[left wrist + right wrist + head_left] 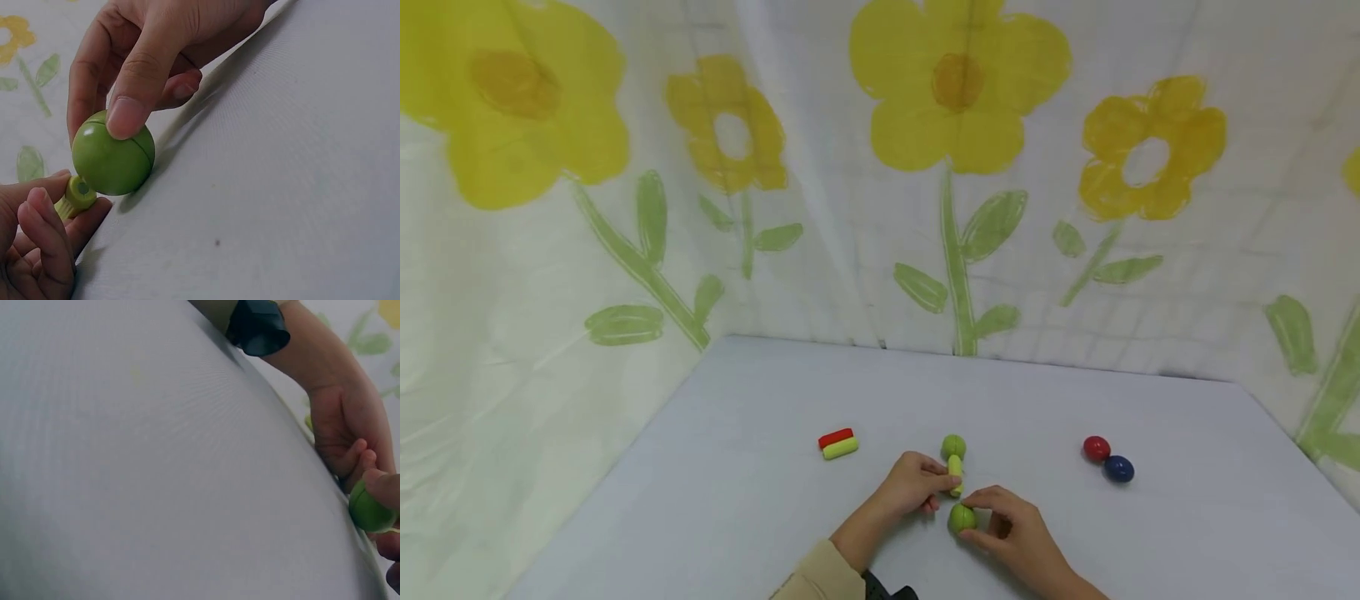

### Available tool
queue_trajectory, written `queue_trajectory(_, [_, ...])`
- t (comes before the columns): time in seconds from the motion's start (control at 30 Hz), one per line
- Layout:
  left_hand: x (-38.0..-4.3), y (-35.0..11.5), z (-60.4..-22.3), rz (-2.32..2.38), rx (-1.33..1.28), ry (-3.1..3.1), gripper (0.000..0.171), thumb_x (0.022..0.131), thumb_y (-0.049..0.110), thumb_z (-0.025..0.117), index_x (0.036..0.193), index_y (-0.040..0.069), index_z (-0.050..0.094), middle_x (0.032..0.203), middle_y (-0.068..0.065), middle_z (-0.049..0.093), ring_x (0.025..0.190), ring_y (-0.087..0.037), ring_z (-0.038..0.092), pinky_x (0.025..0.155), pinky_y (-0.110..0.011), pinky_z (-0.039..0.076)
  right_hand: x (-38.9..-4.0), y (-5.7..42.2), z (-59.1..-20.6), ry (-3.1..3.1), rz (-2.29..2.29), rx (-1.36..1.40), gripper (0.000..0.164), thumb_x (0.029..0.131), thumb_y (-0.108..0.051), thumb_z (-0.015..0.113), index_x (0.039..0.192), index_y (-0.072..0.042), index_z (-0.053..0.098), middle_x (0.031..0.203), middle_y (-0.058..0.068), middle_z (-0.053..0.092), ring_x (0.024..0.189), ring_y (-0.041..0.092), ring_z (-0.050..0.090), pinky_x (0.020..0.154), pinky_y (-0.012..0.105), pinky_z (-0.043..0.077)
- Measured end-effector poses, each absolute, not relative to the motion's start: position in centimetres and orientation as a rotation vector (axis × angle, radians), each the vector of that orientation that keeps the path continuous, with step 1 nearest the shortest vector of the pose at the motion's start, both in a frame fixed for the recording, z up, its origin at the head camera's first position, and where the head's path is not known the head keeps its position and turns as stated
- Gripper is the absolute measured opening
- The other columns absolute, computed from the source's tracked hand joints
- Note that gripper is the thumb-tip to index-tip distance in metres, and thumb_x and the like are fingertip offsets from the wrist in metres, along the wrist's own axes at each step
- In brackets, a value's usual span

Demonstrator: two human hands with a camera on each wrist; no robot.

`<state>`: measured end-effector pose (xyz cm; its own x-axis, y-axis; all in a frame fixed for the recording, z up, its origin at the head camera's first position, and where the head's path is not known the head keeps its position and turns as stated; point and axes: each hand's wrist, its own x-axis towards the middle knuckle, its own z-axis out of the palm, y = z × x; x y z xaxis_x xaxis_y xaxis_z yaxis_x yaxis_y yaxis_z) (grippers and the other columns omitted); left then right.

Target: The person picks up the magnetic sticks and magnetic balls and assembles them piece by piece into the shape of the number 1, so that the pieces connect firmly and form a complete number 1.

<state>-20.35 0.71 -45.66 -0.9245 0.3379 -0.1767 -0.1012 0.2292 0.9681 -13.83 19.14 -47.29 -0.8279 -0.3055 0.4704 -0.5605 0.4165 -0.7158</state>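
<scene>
My left hand [912, 483] pinches a short yellow-green cylinder [955, 468] between thumb and fingers. A green ball [953, 446] sits right at the cylinder's far end. My right hand [1017, 537] grips a second green ball [962, 518], thumb on one side and fingers on the other, just in front of the cylinder's near end. In the left wrist view this ball [112, 161] shows a thin groove, and the cylinder's end [82, 189] beside it has a dark round hole. Only the right fingertips and the ball [370, 509] show at the right wrist view's edge.
On the white table [760, 500], a red cylinder [836, 438] and a yellow-green cylinder [841, 448] lie side by side at left. A red ball [1097, 449] and a dark blue ball [1119, 468] rest at right. A flower-painted curtain [827, 250] hangs behind.
</scene>
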Motion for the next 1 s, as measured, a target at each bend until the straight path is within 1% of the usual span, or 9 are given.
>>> queue_trajectory(0.33, [-20.4,0.8,-45.4,1.734,0.222,2.146,0.018,0.088,0.011,0.073,0.093,-0.005,0.069,0.066,-0.001,0.064,0.042,-0.003,0.046,0.041,-0.015,0.038,-14.2,18.1,-47.6,-2.32,1.362,0.837,0.027,0.078,-0.007,0.081,0.102,-0.009,0.07,0.097,0.004,0.067,0.059,-0.004,0.046,0.047,0.02,0.043])
queue_trajectory(0.5, [-20.4,0.8,-45.2,1.749,0.217,2.148,0.018,0.087,0.01,0.073,0.094,-0.006,0.068,0.07,-0.005,0.067,0.042,-0.003,0.046,0.041,-0.015,0.038,-14.2,17.9,-47.3,-2.305,1.358,0.862,0.028,0.077,-0.005,0.08,0.103,-0.005,0.069,0.096,0.01,0.067,0.058,-0.001,0.047,0.047,0.02,0.042])
queue_trajectory(0.7, [-20.3,0.8,-45.1,1.747,0.193,2.146,0.019,0.087,0.01,0.073,0.095,-0.006,0.068,0.07,-0.005,0.067,0.042,-0.004,0.046,0.041,-0.015,0.038,-14.4,18.0,-47.6,-2.305,1.344,0.861,0.029,0.073,0.004,0.081,0.099,0.001,0.068,0.093,0.015,0.065,0.057,0.001,0.047,0.046,0.021,0.041])
queue_trajectory(0.83, [-20.3,0.9,-45.0,1.754,0.201,2.146,0.018,0.087,0.01,0.073,0.094,-0.006,0.068,0.068,-0.003,0.066,0.042,-0.003,0.046,0.041,-0.015,0.038,-14.4,18.0,-47.6,-2.284,1.318,0.849,0.03,0.072,0.003,0.082,0.099,0.0,0.069,0.093,0.014,0.066,0.057,-0.001,0.046,0.046,0.02,0.041])
queue_trajectory(1.0, [-20.2,0.9,-45.1,1.745,0.195,2.144,0.018,0.087,0.009,0.073,0.094,-0.006,0.068,0.065,-0.001,0.063,0.042,-0.003,0.046,0.041,-0.014,0.038,-14.1,18.0,-47.5,-2.293,1.318,0.812,0.029,0.075,-0.004,0.082,0.102,-0.003,0.07,0.096,0.008,0.065,0.06,-0.002,0.047,0.048,0.02,0.043])
